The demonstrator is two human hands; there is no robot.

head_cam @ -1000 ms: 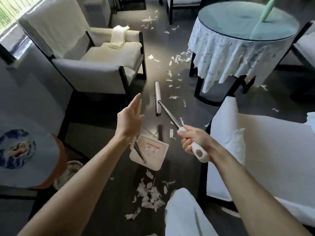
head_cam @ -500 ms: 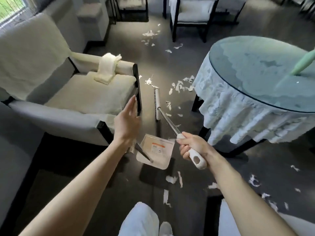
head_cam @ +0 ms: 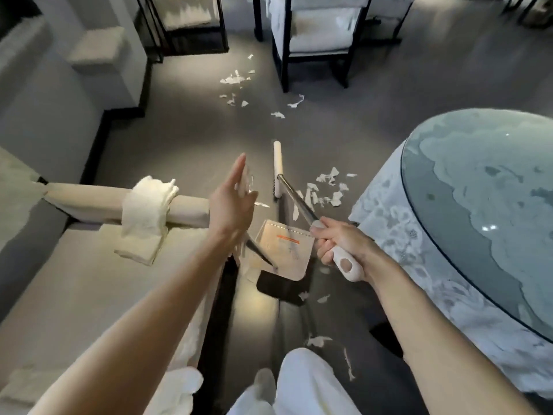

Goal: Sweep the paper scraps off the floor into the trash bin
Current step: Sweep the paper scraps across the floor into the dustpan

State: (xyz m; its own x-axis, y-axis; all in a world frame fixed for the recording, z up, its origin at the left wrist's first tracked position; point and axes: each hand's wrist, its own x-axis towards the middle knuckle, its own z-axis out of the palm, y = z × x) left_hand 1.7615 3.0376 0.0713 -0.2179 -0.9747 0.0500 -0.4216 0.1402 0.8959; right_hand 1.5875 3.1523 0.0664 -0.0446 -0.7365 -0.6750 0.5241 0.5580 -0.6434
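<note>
My right hand (head_cam: 338, 247) grips the white grip of a broom (head_cam: 294, 199). Its metal shaft slopes forward and down to the white brush head (head_cam: 277, 169) on the dark floor. My left hand (head_cam: 232, 205) has its fingers stretched forward and holds the white handle top of a long-handled dustpan (head_cam: 284, 250) against the thumb. The pan hangs just above the floor between my hands, casting a shadow. Paper scraps (head_cam: 327, 190) lie right of the brush head, with more scraps (head_cam: 236, 80) farther ahead and a few scraps (head_cam: 318, 340) by my feet. No trash bin is in view.
An armchair (head_cam: 89, 265) stands close on the left with a folded towel (head_cam: 148, 211) over its armrest. A round glass-topped table (head_cam: 484, 205) with a lace cloth fills the right. Dark-framed chairs (head_cam: 314, 40) stand at the back. My white-trousered legs (head_cam: 302, 384) are below.
I have walked forward between the armchair and the round table. The scrap pile by my feet has dropped out of view. Both hands hold the broom and dustpan as before.
</note>
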